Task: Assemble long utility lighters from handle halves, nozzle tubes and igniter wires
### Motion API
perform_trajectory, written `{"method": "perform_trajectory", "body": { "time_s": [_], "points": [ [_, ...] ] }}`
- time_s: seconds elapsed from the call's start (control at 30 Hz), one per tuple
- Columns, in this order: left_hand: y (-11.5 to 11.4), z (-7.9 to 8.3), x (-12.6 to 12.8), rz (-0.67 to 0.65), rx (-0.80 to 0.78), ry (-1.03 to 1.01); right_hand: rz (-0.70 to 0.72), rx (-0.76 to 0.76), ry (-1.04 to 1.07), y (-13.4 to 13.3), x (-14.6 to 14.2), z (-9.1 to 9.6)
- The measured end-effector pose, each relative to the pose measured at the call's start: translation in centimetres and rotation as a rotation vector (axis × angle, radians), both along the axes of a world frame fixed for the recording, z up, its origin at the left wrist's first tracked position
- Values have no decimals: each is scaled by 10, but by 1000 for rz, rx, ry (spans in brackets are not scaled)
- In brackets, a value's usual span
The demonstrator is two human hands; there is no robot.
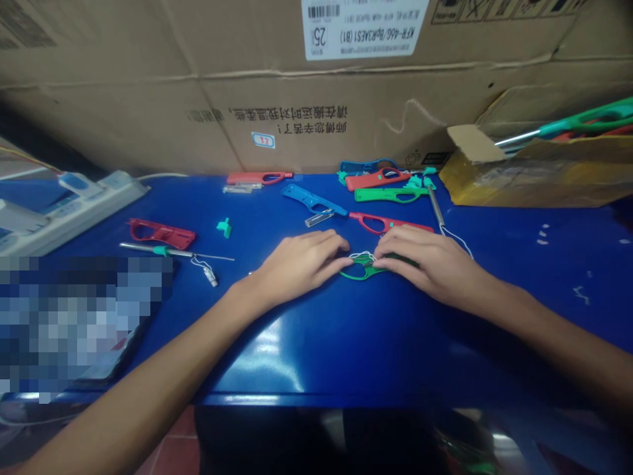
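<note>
A green lighter casing (364, 272) with a looped handle lies low over the blue table, white wires (363, 254) running across its upper side. My left hand (311, 260) is closed, thumb and fingers pinching at the casing's left end. From the other side my right hand (420, 264) grips the casing, its fingers curled and covering most of the right part. What lies under the right fingers is hidden. Just beyond both hands is a red lighter casing (373, 223), close to the right fingertips. A blue casing (311, 200) and a clear fuel tank (319, 218) lie farther back.
More casings, including a green one (386, 194), line the cardboard wall (148, 125). A metal lighter tube (175, 252), teal trigger (224, 227) and dark red casing (163, 233) lie left. A power strip (99, 208) stands far left; an open carton (534, 175) holds lighters at right.
</note>
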State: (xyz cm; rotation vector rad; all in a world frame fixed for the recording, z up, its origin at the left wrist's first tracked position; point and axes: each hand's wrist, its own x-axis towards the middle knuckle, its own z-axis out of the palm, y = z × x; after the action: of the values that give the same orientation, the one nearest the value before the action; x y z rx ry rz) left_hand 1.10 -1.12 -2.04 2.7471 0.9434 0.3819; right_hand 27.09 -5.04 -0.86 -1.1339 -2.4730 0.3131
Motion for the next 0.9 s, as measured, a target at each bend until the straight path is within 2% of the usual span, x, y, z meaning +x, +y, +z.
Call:
{"method": "perform_trajectory", "body": {
  "time_s": [0.13,0.3,0.37,0.73,0.9],
  "points": [
    [0,1,0,4,-5,-1,-19,0,-4,-1,-1,1],
    [-1,2,0,-12,4,-11,-11,140,-77,0,1,4],
    [0,2,1,-16,6,-16,-8,151,-86,0,1,4],
    [1,1,0,-2,-4,-18,13,-53,-76,-2,-2,3],
    [1,1,0,3,-10,-18,23,-69,-49,-1,-3,3]
  ]
}}
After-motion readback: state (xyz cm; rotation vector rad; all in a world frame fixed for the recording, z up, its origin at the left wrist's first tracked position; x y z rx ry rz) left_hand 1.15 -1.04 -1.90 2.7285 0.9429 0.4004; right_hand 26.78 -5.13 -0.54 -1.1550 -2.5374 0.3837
